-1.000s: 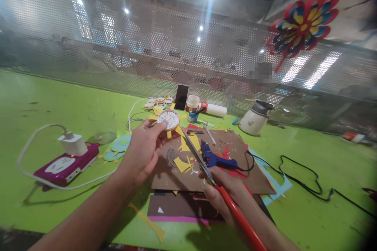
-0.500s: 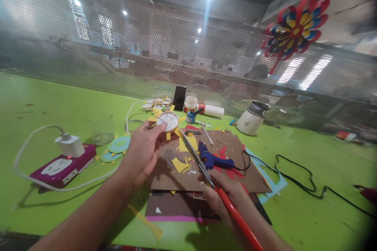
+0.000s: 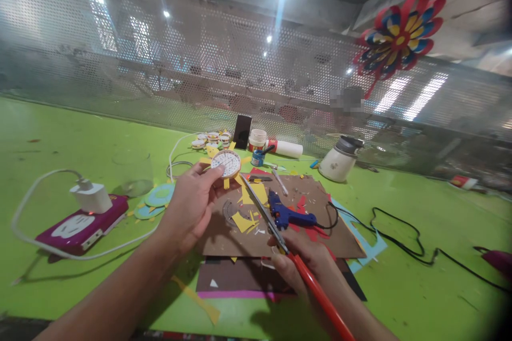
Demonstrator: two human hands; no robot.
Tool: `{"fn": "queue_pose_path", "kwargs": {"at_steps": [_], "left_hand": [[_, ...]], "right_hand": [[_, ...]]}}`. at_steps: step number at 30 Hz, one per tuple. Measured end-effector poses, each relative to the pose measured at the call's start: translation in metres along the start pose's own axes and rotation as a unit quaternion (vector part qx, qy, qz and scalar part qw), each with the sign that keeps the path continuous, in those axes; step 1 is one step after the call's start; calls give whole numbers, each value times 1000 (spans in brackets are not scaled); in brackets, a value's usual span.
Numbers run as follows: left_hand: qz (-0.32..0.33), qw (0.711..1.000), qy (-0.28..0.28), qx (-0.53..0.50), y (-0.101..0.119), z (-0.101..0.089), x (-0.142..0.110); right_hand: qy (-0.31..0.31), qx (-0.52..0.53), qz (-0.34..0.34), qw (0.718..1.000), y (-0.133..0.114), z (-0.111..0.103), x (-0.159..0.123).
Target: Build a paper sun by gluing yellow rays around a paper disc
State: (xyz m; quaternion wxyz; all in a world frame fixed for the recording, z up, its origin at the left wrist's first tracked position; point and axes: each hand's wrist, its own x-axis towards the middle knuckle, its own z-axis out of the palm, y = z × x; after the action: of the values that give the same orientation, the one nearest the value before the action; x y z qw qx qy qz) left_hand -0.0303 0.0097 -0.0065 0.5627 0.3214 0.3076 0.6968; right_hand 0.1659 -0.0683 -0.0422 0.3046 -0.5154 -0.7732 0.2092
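My left hand [image 3: 195, 200] grips a paper turtle [image 3: 228, 162], thumb pressed on its round white patterned shell. Yellow legs and a yellow head stick out around the rim. In my right hand [image 3: 306, 264] is a pair of scissors [image 3: 260, 200] with red handles. Their blades point up and left, the tips at a yellow piece on the turtle's lower right edge. Whether the blades touch or cut that piece is hard to make out. Below them a brown board [image 3: 228, 245] carries yellow paper scraps [image 3: 244, 222] and a blue glue gun [image 3: 290, 213].
Left stands a purple power strip [image 3: 108, 213] with a white charger [image 3: 91, 198], beside a clear cup [image 3: 134, 173] and light-blue paper discs [image 3: 158, 195]. Behind are small round pieces [image 3: 212, 138], a phone [image 3: 242, 131], jars [image 3: 257, 159] and a white jug [image 3: 340, 162]. A black cord [image 3: 400, 242] runs right.
The scissors' tips have shifted slightly left, closer to the turtle's rim. Both hands keep their holds. The whole view has drifted a little.
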Motion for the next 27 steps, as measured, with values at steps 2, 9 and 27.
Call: {"fn": "queue_pose_path", "kwargs": {"at_steps": [2,9,27], "left_hand": [[0,1000,3,2,0,0,0],[-5,1000,5,2,-2,2,0],[-26,999,-20,8,9,-4,8]], "right_hand": [[4,-2,-3,1000,1,0,0],[4,22,20,1000,2,3,-1],[-49,28,14,998,-1,-39,-13]]}}
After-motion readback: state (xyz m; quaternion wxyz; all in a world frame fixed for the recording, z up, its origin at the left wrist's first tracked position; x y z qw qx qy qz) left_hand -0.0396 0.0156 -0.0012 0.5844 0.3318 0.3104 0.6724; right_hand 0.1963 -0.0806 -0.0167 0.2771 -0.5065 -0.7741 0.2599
